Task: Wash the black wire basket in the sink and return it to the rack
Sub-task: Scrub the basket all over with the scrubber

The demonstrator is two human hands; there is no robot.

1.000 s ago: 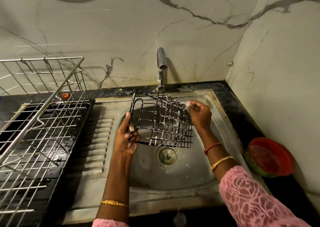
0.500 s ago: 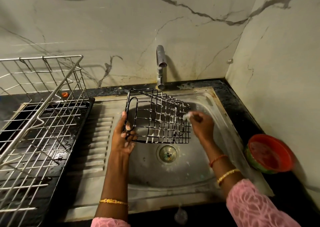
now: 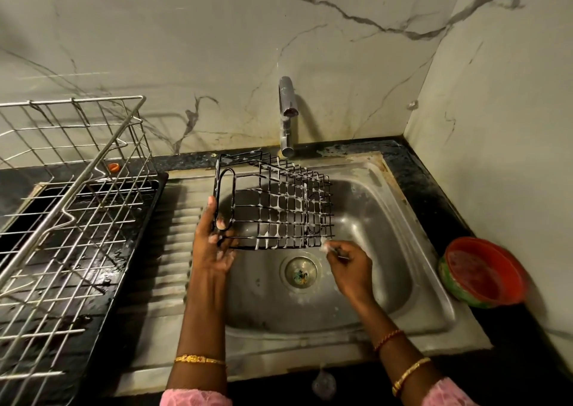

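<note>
Black wire basket [image 3: 276,207] held tilted above the sink [image 3: 387,219] bowl, clear of the metal, apparently so suds can drip into the bowl and every wire can be reached. Left hand [image 3: 214,244] steadies it from the sink's left side, its grip curled round the looped end handle and lower rim. Right hand [image 3: 350,269] sits at the basket's near right corner, over the bowl, grip pinching a small scrubber [image 3: 325,246] against the bottom wires; foam clings along much of the grid, so this reads as the scrubbing stage, rinse not yet done. Faucet [image 3: 286,117] stands behind the sink, directly behind the basket's far edge; no water visibly running. Drain [image 3: 301,273] lies open below the basket. Silver dish rack [image 3: 71,207] occupies the counter [image 3: 434,194] left of the sink, beyond the ribbed drainboard [image 3: 173,244]; its tall wire side likely needs clearing on the return. Red bowl [image 3: 483,272] sits on the counter right of the sink, out of the path.
</note>
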